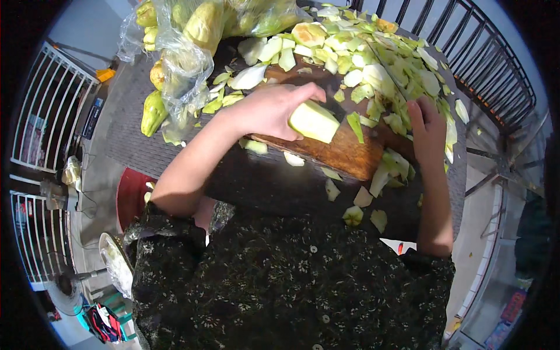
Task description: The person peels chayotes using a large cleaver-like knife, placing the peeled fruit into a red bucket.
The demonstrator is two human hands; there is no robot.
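My left hand point(275, 111) grips a peeled, pale green chayote point(316, 122), with one flat cut end facing right. It rests on or just above the brown wooden cutting board point(350, 153). Further right, my right hand point(426, 127) is closed around a knife, its handle mostly hidden in the fingers. The thin knife blade point(387, 68) points up and away over a heap of green peelings point(402, 81). One narrow green strip of peel point(355, 127) lies on the board, between the chayote and my right hand.
Unpeeled chayotes point(203, 26) fill a clear plastic bag point(186, 78) at the far left. One loose chayote point(153, 113) lies beside it on the dark table mat point(131, 131). A red container point(133, 199) stands below the table's left edge. Black metal railings point(490, 57) rise beyond the right side.
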